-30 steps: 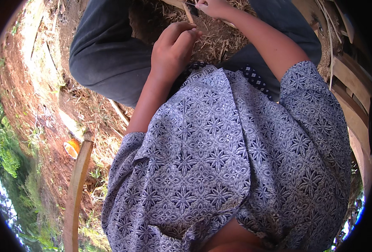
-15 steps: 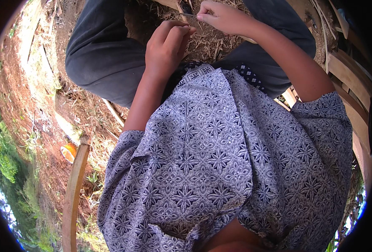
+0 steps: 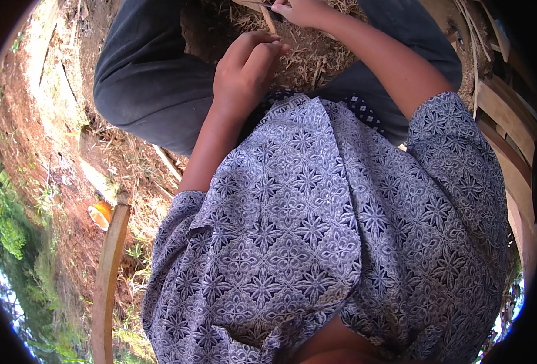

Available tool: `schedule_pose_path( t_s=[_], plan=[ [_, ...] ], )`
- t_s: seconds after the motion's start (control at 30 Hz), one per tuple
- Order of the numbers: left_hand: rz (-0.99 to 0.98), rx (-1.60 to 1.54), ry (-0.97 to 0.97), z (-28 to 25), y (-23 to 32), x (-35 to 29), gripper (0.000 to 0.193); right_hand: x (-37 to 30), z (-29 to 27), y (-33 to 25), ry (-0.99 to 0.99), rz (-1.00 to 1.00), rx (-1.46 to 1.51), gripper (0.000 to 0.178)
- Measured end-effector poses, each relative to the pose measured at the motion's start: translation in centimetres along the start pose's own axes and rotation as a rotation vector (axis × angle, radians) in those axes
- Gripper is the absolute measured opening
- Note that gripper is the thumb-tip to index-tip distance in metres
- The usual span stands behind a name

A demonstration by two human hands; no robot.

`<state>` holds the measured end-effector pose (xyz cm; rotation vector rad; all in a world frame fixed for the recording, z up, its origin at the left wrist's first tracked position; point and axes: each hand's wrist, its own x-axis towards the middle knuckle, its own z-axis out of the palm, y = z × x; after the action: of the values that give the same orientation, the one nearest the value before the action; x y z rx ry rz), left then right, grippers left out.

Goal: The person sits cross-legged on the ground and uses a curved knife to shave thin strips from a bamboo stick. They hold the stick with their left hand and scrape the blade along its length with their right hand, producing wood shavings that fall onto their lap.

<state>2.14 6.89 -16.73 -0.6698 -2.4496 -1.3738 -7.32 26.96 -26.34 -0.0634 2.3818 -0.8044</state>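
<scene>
My left hand (image 3: 246, 71) is closed between my knees, its fingertips pinched at the near end of a narrow pale wooden strip (image 3: 269, 20). That strip points away from me toward the top edge. Farther off and to the right, my right hand (image 3: 302, 11) is closed on a thin grey-bladed knife (image 3: 258, 3), whose handle is hidden in the fist. The blade points left, close to the strip's far part; whether they touch I cannot tell.
Pale wood shavings (image 3: 302, 51) litter the soil between my legs. Curved wooden planks (image 3: 511, 112) are stacked at the right. On the left stand a wooden post (image 3: 107, 279) and, beside it, an orange bowl-like object (image 3: 100, 214) on the reddish ground.
My right hand has moved away from me and slightly left with the knife, along the strip. My left hand has barely shifted and keeps its grip.
</scene>
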Motion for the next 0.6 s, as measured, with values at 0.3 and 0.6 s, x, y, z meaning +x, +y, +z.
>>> schedule_pose_path(
  t_s=[0.3, 0.6],
  plan=[
    [-0.016, 0.061, 0.021, -0.6, 1.1, 0.6, 0.026, -4.2, -3.9, -3.2, -0.058, 0.272, 0.291, 0.022],
    [-0.033, 0.056, -0.007, -0.5, 0.4, 0.2, 0.024, -7.1, -6.9, -3.8, -0.151, -0.209, 0.062, 0.023]
  ],
)
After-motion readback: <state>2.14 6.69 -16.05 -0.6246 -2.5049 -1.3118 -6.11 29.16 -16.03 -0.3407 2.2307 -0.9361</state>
